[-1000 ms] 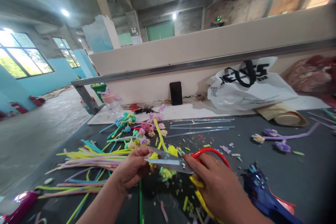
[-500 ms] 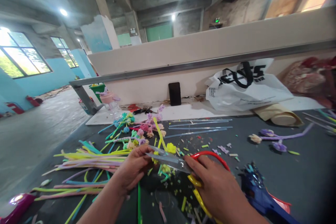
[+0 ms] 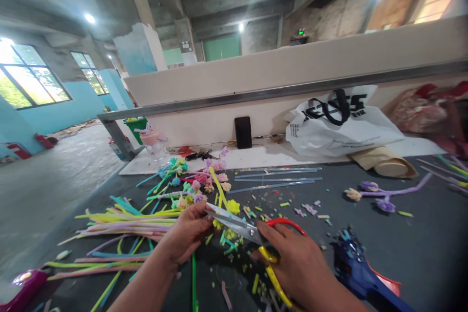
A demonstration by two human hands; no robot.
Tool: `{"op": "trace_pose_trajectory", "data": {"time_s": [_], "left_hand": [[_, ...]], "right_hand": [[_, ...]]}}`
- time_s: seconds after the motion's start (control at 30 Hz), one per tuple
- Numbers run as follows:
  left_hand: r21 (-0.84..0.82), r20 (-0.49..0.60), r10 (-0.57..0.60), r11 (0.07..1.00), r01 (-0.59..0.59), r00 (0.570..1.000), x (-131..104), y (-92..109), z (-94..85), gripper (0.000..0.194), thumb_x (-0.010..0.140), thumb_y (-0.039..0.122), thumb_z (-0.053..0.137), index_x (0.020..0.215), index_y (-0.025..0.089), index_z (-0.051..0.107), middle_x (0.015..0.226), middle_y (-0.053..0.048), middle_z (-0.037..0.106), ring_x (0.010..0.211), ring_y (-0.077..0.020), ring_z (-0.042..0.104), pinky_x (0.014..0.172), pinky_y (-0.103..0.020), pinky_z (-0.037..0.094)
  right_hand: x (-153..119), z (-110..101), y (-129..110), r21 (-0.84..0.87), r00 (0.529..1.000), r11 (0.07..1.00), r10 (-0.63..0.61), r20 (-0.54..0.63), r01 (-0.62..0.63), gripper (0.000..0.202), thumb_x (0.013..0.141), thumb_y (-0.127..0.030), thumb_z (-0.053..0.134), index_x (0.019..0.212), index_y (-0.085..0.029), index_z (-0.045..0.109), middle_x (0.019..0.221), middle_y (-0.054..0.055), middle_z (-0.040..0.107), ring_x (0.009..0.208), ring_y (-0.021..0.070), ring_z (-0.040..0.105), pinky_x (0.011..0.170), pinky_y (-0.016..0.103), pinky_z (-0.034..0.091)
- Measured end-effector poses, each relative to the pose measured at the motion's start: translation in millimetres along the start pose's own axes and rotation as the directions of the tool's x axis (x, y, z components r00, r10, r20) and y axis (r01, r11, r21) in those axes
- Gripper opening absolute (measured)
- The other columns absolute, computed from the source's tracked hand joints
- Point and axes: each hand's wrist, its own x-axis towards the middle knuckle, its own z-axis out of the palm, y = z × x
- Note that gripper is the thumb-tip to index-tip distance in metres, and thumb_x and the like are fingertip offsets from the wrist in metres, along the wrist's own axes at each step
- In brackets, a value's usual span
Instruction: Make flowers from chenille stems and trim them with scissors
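Observation:
My right hand [image 3: 292, 258] is wrapped round the red and yellow handles of a pair of scissors [image 3: 237, 224], whose slightly parted blades point left. The blade tips reach the fingers of my left hand [image 3: 192, 231], which are pinched together. What those fingers hold is too small to make out. Just beyond the blades lie yellow fuzzy flowers [image 3: 233, 206] with a bent yellow stem. Small green and yellow clippings are scattered beneath the scissors on the dark tabletop.
Bundled fuzzy stems [image 3: 135, 222] lie at left, coloured flowers [image 3: 197, 185] behind them. A blue glue gun [image 3: 360, 268] rests at right, purple flowers [image 3: 385, 204] beyond it. Along the back are a phone [image 3: 243, 132], a white bag [image 3: 340, 129] and a pink-lidded bottle [image 3: 153, 146].
The scissors' handles have drawn closer together as my right hand closed somewhat, and the blades have tilted slightly. My left hand has barely moved.

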Motion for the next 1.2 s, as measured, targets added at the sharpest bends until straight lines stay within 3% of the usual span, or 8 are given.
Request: {"op": "trace_pose_trajectory", "data": {"time_s": [0.43, 0.9, 1.2], "left_hand": [[0.141, -0.075, -0.02, 0.99, 0.03, 0.997, 1.6, -3.2, 7.3, 0.012, 0.053, 0.008, 0.068, 0.061, 0.012, 0.061, 0.055, 0.002, 0.059, 0.05, -0.0055, 0.048, 0.051, -0.016, 0.035], [0.135, -0.045, -0.028, 0.99, 0.034, 0.999, 2.4, -10.5, 5.1, 0.015, 0.055, 0.018, 0.072, 0.061, 0.013, 0.06, 0.052, 0.002, 0.055, 0.049, -0.0074, 0.047, 0.05, -0.019, 0.033], [0.087, -0.022, -0.025, 0.996, 0.027, 0.999, -2.1, -4.2, 7.7, 0.019, 0.058, 0.021, 0.074, 0.071, 0.012, 0.065, 0.063, 0.0, 0.059, 0.054, -0.0079, 0.049, 0.055, -0.02, 0.038]], "right_hand": [[2.7, -8.0, -5.5, -0.065, 0.999, 0.998, 0.03, 0.029, -0.028, 0.042, 0.072, -0.036, 0.061, 0.112, -0.032, 0.048, 0.086, 0.002, 0.06, 0.072, 0.0235, 0.06, 0.062, 0.034, 0.045], [1.8, -1.1, -3.4, 0.082, 0.998, 0.995, 0.045, 0.035, -0.048, 0.038, 0.069, -0.035, 0.063, 0.106, -0.027, 0.055, 0.084, 0.003, 0.064, 0.073, 0.0215, 0.062, 0.061, 0.029, 0.045], [0.2, 0.4, -2.3, 0.123, 0.999, 0.992, 0.024, 0.038, -0.028, 0.034, 0.075, -0.029, 0.054, 0.109, -0.025, 0.053, 0.091, 0.006, 0.064, 0.078, 0.0208, 0.061, 0.067, 0.029, 0.046]]}}
